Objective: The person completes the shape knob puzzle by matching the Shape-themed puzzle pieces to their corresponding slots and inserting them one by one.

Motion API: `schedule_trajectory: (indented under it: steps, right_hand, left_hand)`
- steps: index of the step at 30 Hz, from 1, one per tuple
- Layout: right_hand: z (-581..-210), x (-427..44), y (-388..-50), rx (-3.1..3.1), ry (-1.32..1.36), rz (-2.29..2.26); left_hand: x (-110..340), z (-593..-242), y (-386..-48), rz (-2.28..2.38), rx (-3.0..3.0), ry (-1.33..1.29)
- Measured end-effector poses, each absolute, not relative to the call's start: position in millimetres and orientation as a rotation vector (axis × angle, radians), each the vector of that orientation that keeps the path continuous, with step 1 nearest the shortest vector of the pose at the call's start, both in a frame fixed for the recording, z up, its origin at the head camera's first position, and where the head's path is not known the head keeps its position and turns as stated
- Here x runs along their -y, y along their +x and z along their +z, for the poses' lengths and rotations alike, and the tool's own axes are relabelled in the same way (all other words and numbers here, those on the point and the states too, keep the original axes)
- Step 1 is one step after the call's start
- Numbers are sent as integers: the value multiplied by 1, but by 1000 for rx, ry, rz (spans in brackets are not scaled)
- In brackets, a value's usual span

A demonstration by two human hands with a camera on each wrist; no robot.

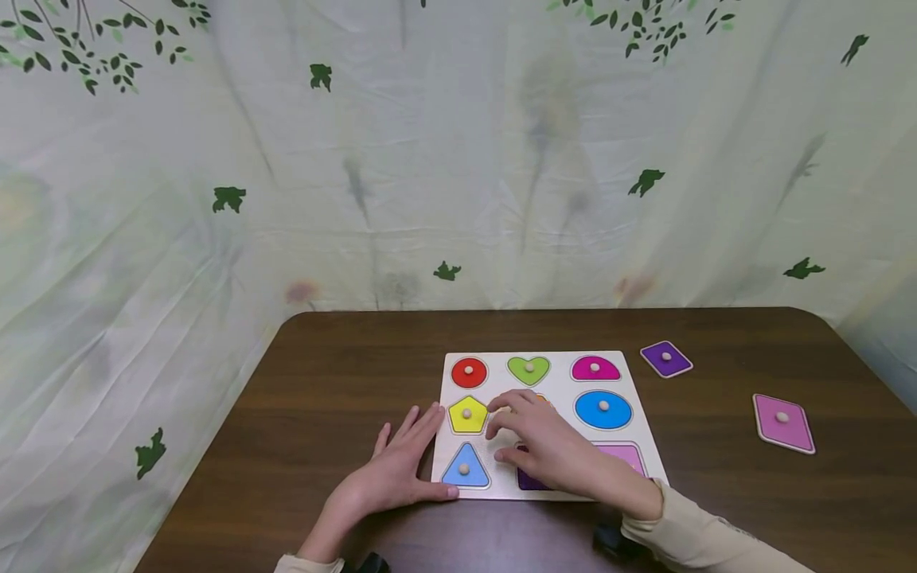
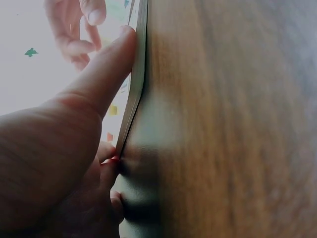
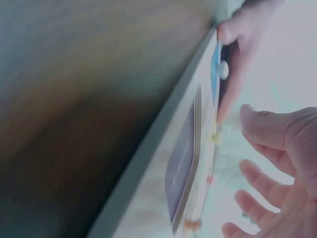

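Note:
A white knobbed shape-puzzle board (image 1: 561, 383) lies on the table. My left hand (image 1: 390, 476) rests at its left side, fingers spread along the edge and thumb on the near left corner. Over the board's middle hovers my right hand (image 1: 548, 446), its fingers loosely bent with nothing between them; the right wrist view shows them apart from the board. Beneath it, a dark purple recess (image 1: 532, 482) and an orange shape are partly hidden. Close to its fingertips sit a yellow pentagon (image 1: 461, 419) and a blue triangle (image 1: 458, 480), both in their places.
A purple knobbed piece (image 1: 657, 368) and a pink knobbed piece (image 1: 781, 436) lie loose on the brown table (image 1: 344, 374), right of the board. A pink recess (image 1: 626, 455) shows beside the right forearm. A leaf-patterned curtain (image 1: 458, 159) hangs behind the table.

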State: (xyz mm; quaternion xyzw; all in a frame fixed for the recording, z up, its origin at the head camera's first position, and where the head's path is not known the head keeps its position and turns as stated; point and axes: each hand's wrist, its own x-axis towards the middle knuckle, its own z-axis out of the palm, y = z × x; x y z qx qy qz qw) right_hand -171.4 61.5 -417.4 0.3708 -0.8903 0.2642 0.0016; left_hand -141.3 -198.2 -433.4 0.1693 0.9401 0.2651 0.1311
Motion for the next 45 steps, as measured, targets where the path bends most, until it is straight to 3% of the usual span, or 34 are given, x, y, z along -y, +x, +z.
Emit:
schedule_trajectory:
  steps: [9, 45]
  right_hand:
    - [-415, -92, -178, 2754, 971, 877]
    - [-408, -234, -212, 2652, 660, 749]
  left_hand:
    - [198, -434, -141, 782, -2731, 482]
    - [196, -431, -142, 773, -2709, 456]
